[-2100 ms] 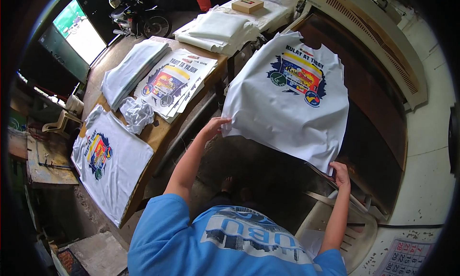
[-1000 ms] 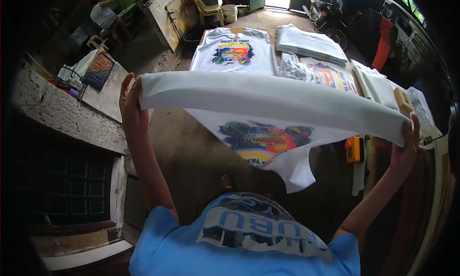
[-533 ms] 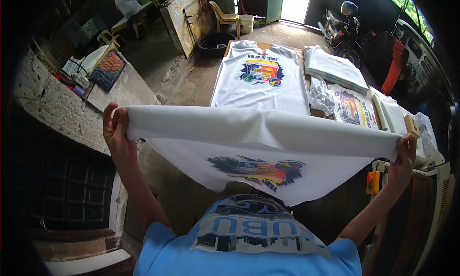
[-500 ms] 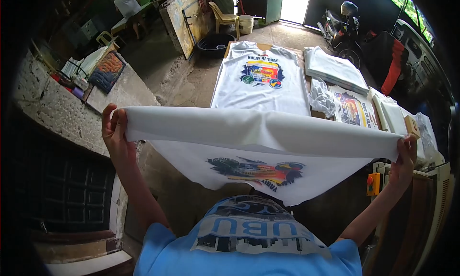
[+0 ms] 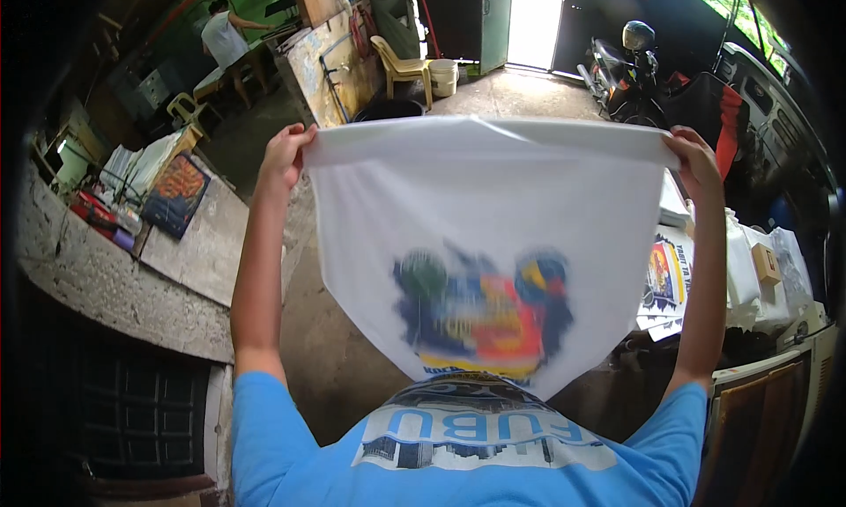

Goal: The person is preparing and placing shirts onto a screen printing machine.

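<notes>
A white printed T-shirt (image 5: 493,194) hangs upside down in front of me, stretched between my hands. Its hem is folded or rolled into a band along the top. My left hand (image 5: 286,159) pinches the band's left end, while my right hand (image 5: 696,162) grips its right end; fingers are closed on both sides. A colourful print (image 5: 485,318), slightly blurred, shows on the lower half of the cloth. The shirt's bottom drops toward my own blue shirt (image 5: 300,450). Most of the table beyond is hidden behind the cloth.
To the right lie printed pieces (image 5: 665,273), white plastic-wrapped stacks (image 5: 793,273) and a small cardboard box (image 5: 766,265). A concrete ledge (image 5: 207,251) runs along the left. Farther off are a beige chair (image 5: 404,66), a bucket (image 5: 443,77), a motorcycle (image 5: 630,75) and another person (image 5: 227,42).
Both my hands have risen away from me and come closer together. The T-shirt now hangs more upright, covering the printed shirt that lay on the table.
</notes>
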Demonstrator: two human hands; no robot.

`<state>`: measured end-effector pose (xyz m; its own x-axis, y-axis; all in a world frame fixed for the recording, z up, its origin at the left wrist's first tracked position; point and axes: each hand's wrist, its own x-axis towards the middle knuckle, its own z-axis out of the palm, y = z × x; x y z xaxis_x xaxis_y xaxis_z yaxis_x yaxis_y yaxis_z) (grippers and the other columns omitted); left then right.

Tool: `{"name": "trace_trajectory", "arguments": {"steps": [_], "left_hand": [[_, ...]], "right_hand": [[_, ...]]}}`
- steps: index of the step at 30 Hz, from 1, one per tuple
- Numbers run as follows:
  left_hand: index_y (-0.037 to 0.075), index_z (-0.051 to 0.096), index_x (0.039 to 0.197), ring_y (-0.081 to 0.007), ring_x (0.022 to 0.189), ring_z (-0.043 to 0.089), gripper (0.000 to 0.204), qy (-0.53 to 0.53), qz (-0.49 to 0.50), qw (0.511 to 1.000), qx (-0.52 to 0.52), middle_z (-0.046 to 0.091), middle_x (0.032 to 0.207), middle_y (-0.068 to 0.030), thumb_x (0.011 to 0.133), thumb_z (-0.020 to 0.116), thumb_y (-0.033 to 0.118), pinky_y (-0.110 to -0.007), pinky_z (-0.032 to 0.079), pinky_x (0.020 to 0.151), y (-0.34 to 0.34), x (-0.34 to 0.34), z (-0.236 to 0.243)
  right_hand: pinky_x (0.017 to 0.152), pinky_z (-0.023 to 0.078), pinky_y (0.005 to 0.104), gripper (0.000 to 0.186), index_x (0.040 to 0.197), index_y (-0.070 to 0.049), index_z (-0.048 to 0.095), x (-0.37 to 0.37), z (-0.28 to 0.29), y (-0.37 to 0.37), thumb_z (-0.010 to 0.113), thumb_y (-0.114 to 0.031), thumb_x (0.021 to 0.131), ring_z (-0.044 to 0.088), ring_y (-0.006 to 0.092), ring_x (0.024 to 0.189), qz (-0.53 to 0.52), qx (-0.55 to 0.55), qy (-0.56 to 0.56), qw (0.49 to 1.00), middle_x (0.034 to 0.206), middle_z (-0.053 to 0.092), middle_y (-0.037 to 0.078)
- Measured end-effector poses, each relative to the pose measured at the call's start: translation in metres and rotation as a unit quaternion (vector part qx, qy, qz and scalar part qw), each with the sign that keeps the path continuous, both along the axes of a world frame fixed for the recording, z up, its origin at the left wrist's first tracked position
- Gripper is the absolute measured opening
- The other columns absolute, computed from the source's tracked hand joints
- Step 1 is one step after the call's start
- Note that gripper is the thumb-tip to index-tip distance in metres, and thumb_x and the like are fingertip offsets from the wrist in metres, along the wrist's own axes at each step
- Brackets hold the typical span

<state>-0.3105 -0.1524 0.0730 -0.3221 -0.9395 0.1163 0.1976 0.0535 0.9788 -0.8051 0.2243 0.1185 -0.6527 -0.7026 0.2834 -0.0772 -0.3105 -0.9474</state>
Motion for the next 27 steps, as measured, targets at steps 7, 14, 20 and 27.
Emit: {"name": "trace_trajectory", "arguments": {"steps": [7,14,20,27], "left_hand": [[0.001,0.053,0.088,-0.0158,0.074,0.057,0.016,0.301,0.057,0.911,-0.277,0.057,0.082,-0.0074,0.075,0.06,-0.004,-0.024,0.047,0.067,-0.082,-0.103,0.107],[0.003,0.05,0.093,-0.0089,0.078,0.048,0.015,0.155,0.081,0.955,-0.241,0.048,0.084,-0.001,0.08,0.058,0.003,-0.022,0.042,0.072,-0.048,-0.085,0.024],[0.006,0.049,0.089,-0.0058,0.072,0.042,0.012,-0.061,0.135,0.987,-0.063,0.045,0.08,0.0025,0.08,0.055,-0.001,-0.018,0.034,0.065,0.038,-0.06,-0.147],[0.005,0.05,0.087,-0.0042,0.069,0.043,0.01,-0.182,0.114,0.976,0.033,0.047,0.077,0.0026,0.081,0.057,0.002,-0.017,0.035,0.062,0.117,-0.017,-0.295]], "right_hand": [[0.062,0.038,0.0187,0.011,0.079,-0.007,0.062,-0.057,0.077,-0.095,0.065,-0.002,0.069,0.051,0.0063,0.069,-0.169,-0.253,0.094,0.948,0.075,0.058,0.0],[0.065,0.038,0.0192,0.013,0.079,-0.006,0.06,-0.041,-0.033,-0.059,0.067,-0.001,0.069,0.051,0.0058,0.068,-0.207,-0.07,0.099,0.971,0.074,0.058,0.0],[0.063,0.039,0.0174,0.01,0.074,-0.004,0.057,0.017,-0.188,-0.017,0.062,0.004,0.071,0.05,0.005,0.065,-0.186,0.055,-0.014,0.981,0.07,0.057,0.0],[0.06,0.039,0.0167,0.011,0.07,-0.003,0.056,0.07,-0.332,0.037,0.061,0.006,0.072,0.049,0.0038,0.062,-0.218,0.202,-0.083,0.951,0.066,0.055,-0.002]]}}
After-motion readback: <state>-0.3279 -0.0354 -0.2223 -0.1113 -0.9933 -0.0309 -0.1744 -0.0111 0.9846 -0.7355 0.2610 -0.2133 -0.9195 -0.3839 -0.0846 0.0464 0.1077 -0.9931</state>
